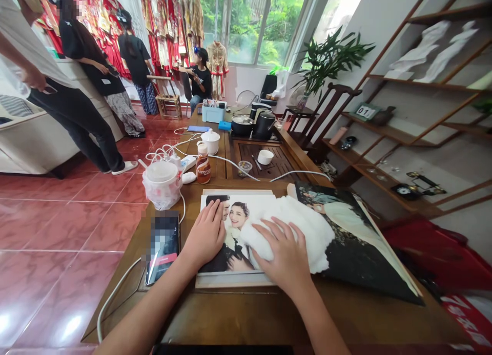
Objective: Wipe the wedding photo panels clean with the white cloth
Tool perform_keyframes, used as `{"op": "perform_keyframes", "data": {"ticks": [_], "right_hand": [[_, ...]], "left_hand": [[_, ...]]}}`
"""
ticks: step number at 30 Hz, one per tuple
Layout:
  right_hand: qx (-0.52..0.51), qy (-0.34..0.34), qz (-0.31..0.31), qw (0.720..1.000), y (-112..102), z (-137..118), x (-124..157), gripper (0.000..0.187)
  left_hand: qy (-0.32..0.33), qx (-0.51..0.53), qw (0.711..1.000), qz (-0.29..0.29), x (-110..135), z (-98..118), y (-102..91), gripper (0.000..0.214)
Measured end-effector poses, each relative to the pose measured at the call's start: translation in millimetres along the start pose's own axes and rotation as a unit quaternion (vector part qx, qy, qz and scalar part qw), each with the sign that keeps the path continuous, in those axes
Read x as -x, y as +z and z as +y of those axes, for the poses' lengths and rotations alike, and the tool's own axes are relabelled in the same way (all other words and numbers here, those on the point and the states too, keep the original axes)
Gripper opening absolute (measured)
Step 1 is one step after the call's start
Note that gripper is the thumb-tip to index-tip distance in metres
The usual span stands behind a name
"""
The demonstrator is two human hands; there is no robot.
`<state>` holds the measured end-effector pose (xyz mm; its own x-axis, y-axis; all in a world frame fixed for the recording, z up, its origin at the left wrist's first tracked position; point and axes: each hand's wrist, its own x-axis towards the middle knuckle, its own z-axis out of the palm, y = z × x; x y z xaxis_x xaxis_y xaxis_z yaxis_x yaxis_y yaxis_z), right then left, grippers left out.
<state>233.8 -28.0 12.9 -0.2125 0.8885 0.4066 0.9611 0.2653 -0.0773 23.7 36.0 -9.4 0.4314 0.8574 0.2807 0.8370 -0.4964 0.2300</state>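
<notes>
A photo print of a couple (241, 247) lies flat on the wooden table, with a pale board edge showing beneath it. My left hand (207, 232) rests on its left part, fingers together and stretched out flat. On the print's right side my right hand (286, 255) grips a large wad of white cotton (307, 227), its fingers spread and curved over the near part. The cotton also covers part of a second, dark photo print (357, 252) to the right. What lies under the cotton is hidden.
Left of the print lies a phone (163, 252) with a white cable. Beyond stand a bag-lined white bucket (161, 183), a coffee bottle (203, 165), a lidded white cup (210, 141) and a tea tray (246, 152). Shelves (407, 134) rise at right; several people are farther back.
</notes>
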Motion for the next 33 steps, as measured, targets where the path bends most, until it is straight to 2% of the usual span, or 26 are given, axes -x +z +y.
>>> {"op": "perform_keyframes", "data": {"ticks": [4,7,16,20,24,30,33], "right_hand": [[0.005,-0.006,-0.007,1.000,-8.3,-5.0,24.0,0.043],[0.001,-0.005,-0.014,1.000,-10.5,-4.7,25.3,0.042],[0.002,0.002,0.018,1.000,9.4,11.9,-31.2,0.039],[0.010,0.003,0.026,1.000,14.0,12.6,-42.5,0.037],[-0.005,0.007,0.027,1.000,10.2,4.9,-31.5,0.037],[-0.020,-0.019,-0.017,0.999,-7.8,-12.7,4.8,0.043],[-0.024,-0.025,-0.026,0.999,-12.7,-16.2,12.4,0.043]], "left_hand": [[0.000,-0.001,1.000,0.004,-0.7,0.2,0.3,0.050],[0.000,-0.005,1.000,0.000,-0.8,0.1,1.1,0.050],[-0.001,0.007,1.000,0.003,3.0,-0.4,0.1,0.050],[0.000,0.009,1.000,0.007,4.6,-0.3,-0.2,0.050],[0.002,0.003,1.000,0.011,4.0,0.4,-0.6,0.050],[-0.001,-0.006,1.000,0.018,-0.1,3.4,-0.7,0.050],[0.000,-0.007,1.000,0.019,-1.5,3.7,-0.1,0.050]]}}
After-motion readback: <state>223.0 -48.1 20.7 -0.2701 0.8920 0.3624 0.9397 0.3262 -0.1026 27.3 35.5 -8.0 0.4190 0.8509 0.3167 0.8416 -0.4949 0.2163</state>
